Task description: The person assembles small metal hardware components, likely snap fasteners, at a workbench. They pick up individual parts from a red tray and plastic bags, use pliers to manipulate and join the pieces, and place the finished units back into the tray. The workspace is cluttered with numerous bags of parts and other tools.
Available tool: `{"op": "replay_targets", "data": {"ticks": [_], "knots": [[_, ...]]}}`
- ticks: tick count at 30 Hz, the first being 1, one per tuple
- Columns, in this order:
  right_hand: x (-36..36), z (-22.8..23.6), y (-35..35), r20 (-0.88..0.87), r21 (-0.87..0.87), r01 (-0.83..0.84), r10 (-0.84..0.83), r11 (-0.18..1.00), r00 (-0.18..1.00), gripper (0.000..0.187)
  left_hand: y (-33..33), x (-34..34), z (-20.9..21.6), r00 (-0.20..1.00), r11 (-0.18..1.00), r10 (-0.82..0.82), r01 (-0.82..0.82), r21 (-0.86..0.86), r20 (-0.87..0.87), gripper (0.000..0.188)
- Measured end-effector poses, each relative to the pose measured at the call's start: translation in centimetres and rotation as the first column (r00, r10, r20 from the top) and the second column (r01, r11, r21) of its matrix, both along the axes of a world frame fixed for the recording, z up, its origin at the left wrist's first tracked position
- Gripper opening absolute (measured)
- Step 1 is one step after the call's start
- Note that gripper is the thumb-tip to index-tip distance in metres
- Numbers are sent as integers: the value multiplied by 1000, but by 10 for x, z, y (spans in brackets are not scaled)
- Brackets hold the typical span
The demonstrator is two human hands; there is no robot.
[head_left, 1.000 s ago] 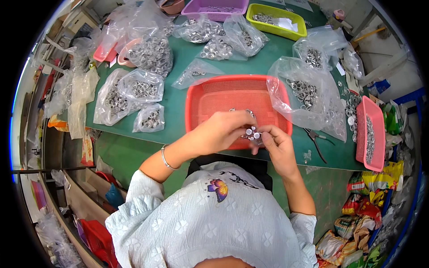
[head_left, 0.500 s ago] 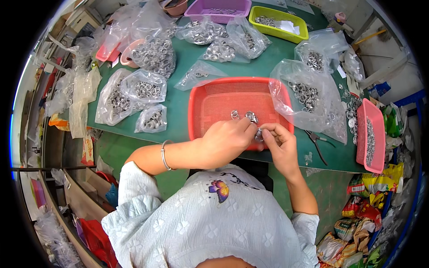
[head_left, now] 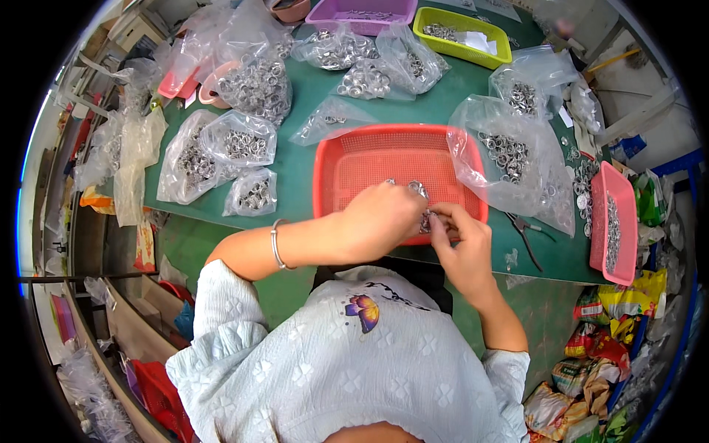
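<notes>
My left hand (head_left: 388,214) is curled over the near part of a red plastic basket (head_left: 323,173), its back toward me. Its fingertips are mostly hidden, so what they grip cannot be made out. Just past its knuckles shows a silvery metal ring (head_left: 418,189), and part of another peeks out over the back of the hand. Close beside it, my right hand (head_left: 467,251) pinches a small silvery metal ring piece (head_left: 426,220) between thumb and forefinger. The two hands almost meet over the basket's near rim.
A clear bag of rings (head_left: 506,155) overlaps the basket's right side. Pliers (head_left: 523,238) lie beside it, near a pink basket (head_left: 625,221) of metal parts. More ring-filled bags (head_left: 245,145) sit left. Purple (head_left: 360,26) and lime-green trays (head_left: 463,50) stand at the back.
My left hand has rolled over and shifted slightly, covering more of the loose rings. My right hand stays near the same spot, still pinching the metal piece.
</notes>
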State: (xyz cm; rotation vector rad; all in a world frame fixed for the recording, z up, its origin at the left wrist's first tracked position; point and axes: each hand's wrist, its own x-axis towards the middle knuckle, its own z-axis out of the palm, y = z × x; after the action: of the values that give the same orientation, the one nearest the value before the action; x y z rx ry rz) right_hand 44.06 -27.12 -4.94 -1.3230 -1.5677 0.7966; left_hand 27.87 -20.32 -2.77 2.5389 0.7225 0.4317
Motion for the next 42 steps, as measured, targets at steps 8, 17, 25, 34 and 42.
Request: {"op": "replay_targets", "data": {"ticks": [8, 17, 25, 34, 42], "knots": [[5, -9, 4, -43, 12, -49, 49, 999, 998, 11, 14, -3, 7, 997, 882, 41, -3, -471, 71, 26], [6, -11, 1, -201, -70, -120, 104, 990, 974, 13, -7, -4, -21, 864, 878, 229, 16, -478, 448, 7], [3, -9, -1, -463, -135, -240, 153, 961, 873, 11, -20, 0, -51, 666, 679, 430, 207, -704, 610, 11], [3, 10, -2, -159, -163, -128, 102, 978, 982, 10, -35, 1, -44, 686, 718, 433, 130, -684, 585, 37], [-6, 5, -16, -85, -213, -110, 94, 971, 992, 11, -37, -22, -34, 847, 922, 182, 29, -387, 499, 41]]}}
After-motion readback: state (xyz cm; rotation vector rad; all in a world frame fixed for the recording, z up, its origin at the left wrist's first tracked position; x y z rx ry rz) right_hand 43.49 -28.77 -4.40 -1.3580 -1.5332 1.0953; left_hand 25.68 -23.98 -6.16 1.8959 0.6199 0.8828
